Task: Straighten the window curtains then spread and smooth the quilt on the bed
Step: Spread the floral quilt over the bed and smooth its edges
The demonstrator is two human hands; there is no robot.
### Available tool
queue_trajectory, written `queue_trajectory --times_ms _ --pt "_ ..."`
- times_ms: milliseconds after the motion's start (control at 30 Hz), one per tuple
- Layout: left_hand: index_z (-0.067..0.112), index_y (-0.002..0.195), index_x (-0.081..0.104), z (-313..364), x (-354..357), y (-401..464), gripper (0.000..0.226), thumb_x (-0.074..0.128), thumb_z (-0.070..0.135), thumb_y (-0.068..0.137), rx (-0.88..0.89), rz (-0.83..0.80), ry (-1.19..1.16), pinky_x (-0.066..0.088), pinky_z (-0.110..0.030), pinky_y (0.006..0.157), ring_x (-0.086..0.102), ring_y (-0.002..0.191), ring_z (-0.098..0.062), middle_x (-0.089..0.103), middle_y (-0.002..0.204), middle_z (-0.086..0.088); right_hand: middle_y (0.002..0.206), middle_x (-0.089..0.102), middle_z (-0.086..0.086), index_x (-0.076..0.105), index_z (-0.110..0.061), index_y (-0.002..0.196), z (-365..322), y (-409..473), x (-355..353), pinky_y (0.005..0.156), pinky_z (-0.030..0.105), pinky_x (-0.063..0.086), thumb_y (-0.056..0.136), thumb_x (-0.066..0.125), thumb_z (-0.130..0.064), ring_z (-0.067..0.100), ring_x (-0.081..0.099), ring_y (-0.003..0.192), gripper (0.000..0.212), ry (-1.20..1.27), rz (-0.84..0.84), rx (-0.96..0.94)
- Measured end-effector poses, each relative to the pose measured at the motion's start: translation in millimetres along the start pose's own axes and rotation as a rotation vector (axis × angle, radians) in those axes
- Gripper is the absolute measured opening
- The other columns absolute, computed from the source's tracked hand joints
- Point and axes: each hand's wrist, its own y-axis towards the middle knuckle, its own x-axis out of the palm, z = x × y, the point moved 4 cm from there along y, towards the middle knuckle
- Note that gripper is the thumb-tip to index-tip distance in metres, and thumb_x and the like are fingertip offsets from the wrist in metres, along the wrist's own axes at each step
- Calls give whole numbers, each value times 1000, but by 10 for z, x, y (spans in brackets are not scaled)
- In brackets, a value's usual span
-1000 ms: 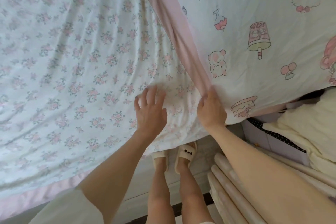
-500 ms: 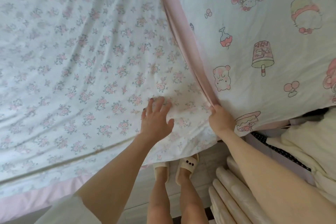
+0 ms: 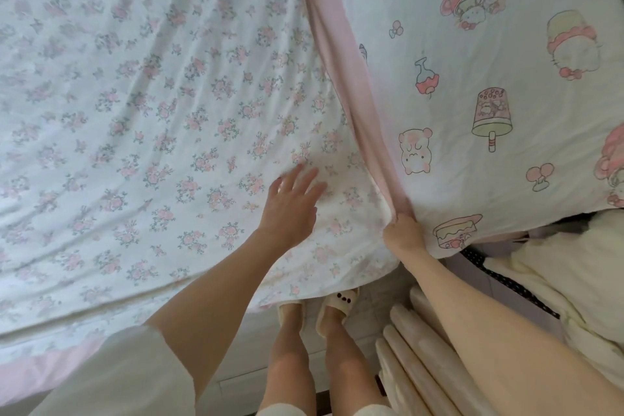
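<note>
- Sleeve: pale cream, lower left corner, on the person's left arm.
- Quilt: white with small pink floral sprigs, spread across the left and centre of the bed; long shallow creases run diagonally over it; a pink strip shows along its lower left edge.
- Left hand: fingers extended and slightly fanned, palm down, resting on the quilt near its lower right corner; nothing gripped.
- Pink border: band along the quilt's right edge, running from the top centre down to the right hand, bunched into folds.
- Slippers: cream pair on the person's feet, on the floor below the quilt's overhanging corner.
- Right hand: fingers curled tight, pinching the lower end of the pink border at the bed's edge.
- Sheet: white with pink cartoon prints, covering the right part of the bed beside the border.
- Cream rolls: padded ridges, lower right, beside the legs.
- Cream fabric: soft heap at the right edge, below the sheet.
</note>
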Motion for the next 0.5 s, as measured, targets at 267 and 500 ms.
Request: queue_trajectory --times_ms 267,500 --pt "34 149 11 215 -47 619 65 46 26 94 299 -175 265 -5 -59 115 -15 146 -23 -3 160 8 72 38 -8 38 -12 84 310 -206 -36 54 20 27 99 30 -15 7 39 66 17 189 219 -222" --pt "38 148 11 205 -99 856 86 62 47 80 181 -121 162 -3 -67 111 -15 145 -27 -2 160 4 82 52 7 40 -15 89 319 -262 -210 63 33 32 100 28 -20 26 48 75 18 46 211 -337"
